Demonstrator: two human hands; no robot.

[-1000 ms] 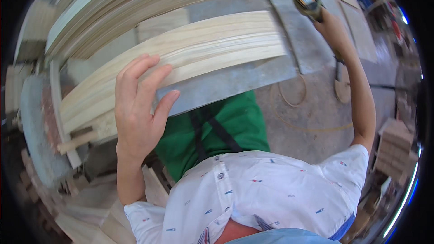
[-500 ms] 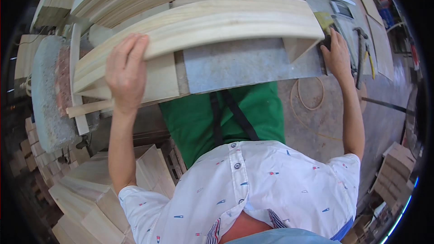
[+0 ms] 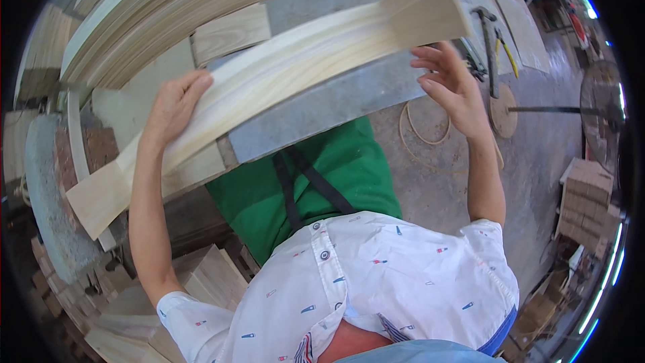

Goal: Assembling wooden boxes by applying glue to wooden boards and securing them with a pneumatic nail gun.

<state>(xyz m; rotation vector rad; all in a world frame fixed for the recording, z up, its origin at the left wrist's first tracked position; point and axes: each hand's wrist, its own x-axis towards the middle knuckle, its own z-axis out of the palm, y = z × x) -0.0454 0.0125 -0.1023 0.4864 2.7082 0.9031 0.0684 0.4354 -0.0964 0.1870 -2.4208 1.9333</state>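
This is a woodworking shop. Beyond the left hand [image 3: 176, 106] rise long stacks of pale boards [image 3: 195, 17], and more wooden panels [image 3: 211, 275] lie below that hand, on the near side. A hammer [image 3: 492, 54] and yellow-handled pliers [image 3: 508, 56] lie just to the right of the right hand [image 3: 455, 91], on a grey worktop [image 3: 302, 117] that spans the space between both hands. Farther right of the right hand, on the near side, stands a pile of brown blocks [image 3: 582, 205], past a bare, stained grey floor [image 3: 531, 151].
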